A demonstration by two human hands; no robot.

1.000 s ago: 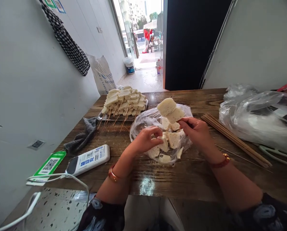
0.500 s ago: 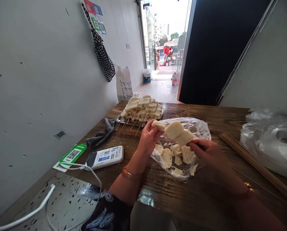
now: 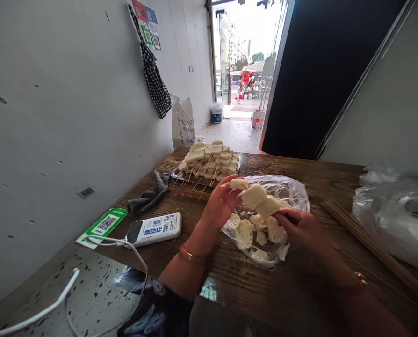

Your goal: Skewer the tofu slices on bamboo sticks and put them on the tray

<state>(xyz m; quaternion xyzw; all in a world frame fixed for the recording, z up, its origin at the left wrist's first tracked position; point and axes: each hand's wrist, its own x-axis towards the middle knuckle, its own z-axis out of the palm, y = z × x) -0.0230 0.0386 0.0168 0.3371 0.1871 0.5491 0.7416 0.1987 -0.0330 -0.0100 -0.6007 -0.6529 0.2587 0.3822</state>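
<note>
My left hand is raised over the plastic bag, its fingers round a pale slice of steamed bun. My right hand pinches the lower end of a skewer whose stick is mostly hidden. Pale bun slices are threaded on that skewer, close beside the slice at my left fingertips. Beneath both hands lies an opened clear plastic bag with several loose bun slices and broken bits in it. Behind them, a metal tray bears a high pile of skewered slices.
A bundle of thin wooden sticks lies at right beside crumpled clear plastic bags. At left are a grey cloth, a white power bank with a cable, and a green QR card. A wall borders the table's left side.
The skewer and my left hand have shifted slightly to the right in view. My left fingers have loosened and spread a little round the slice. The whole view has shifted slightly.
</note>
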